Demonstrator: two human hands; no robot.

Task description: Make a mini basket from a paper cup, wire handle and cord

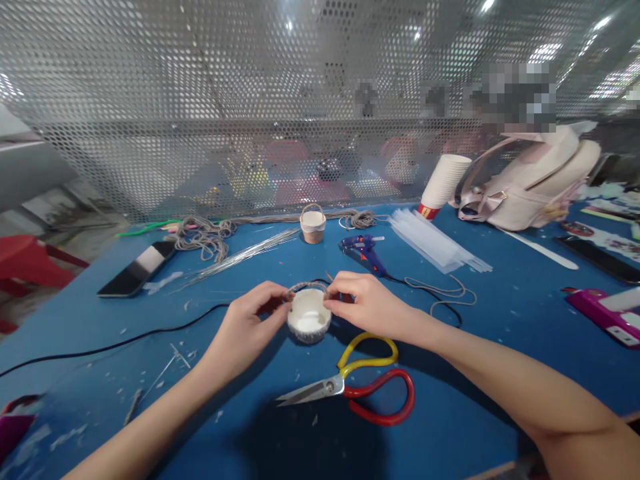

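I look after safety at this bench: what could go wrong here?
The scissors lie on the near side of the small basket, blades pointing toward the left forearm; a careless sweep might catch them. The glue gun lies just beyond the right hand; if hot, it could burn.

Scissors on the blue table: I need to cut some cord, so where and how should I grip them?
Probably take the scissors by their yellow loop and red loop, coming from the right: the loops lie spread on that side, while the blades point left.

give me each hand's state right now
Left hand: closed, pinching the small cup at its left edge.
Right hand: closed, pinching the cup's right edge.
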